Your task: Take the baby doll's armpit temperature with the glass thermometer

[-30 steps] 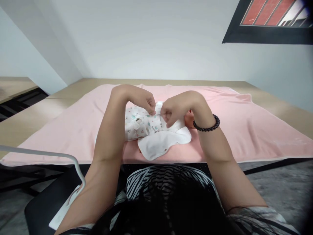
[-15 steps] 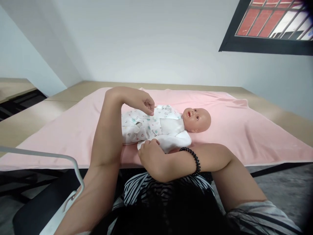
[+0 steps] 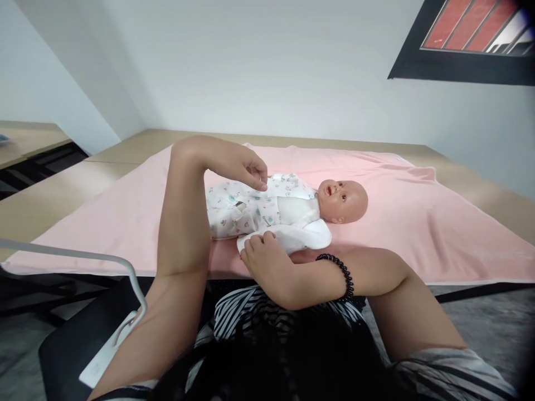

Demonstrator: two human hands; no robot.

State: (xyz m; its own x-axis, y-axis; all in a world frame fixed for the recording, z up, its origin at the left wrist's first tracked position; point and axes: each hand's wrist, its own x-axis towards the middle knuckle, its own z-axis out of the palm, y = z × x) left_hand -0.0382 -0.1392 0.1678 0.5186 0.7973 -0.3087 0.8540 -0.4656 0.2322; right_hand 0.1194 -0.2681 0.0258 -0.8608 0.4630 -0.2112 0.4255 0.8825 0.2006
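Observation:
A bald baby doll (image 3: 346, 201) lies on its back with its head to the right. It wears a white baby outfit (image 3: 254, 210) with small coloured prints. My left hand (image 3: 249, 167) reaches across the doll's middle with bent wrist and curled fingers. Its fingertips are close to the far side of the outfit; what they hold, if anything, is hidden. My right hand (image 3: 267, 260) is closed at the end of the doll's near white sleeve (image 3: 303, 236). The far sleeve's end is hidden behind my left hand.
A pink cloth (image 3: 384, 239), wrinkled at the right, covers much of the wooden table (image 3: 112, 149). A grey bent tube (image 3: 96, 255) and a black chair (image 3: 87, 328) are at the lower left. Behind the table stands a white wall (image 3: 267, 67) with a barred window (image 3: 472, 33).
The whole view has shifted slightly, so the doll and hands appear a little higher and farther right. Both hands keep nearly the same pose over the doll.

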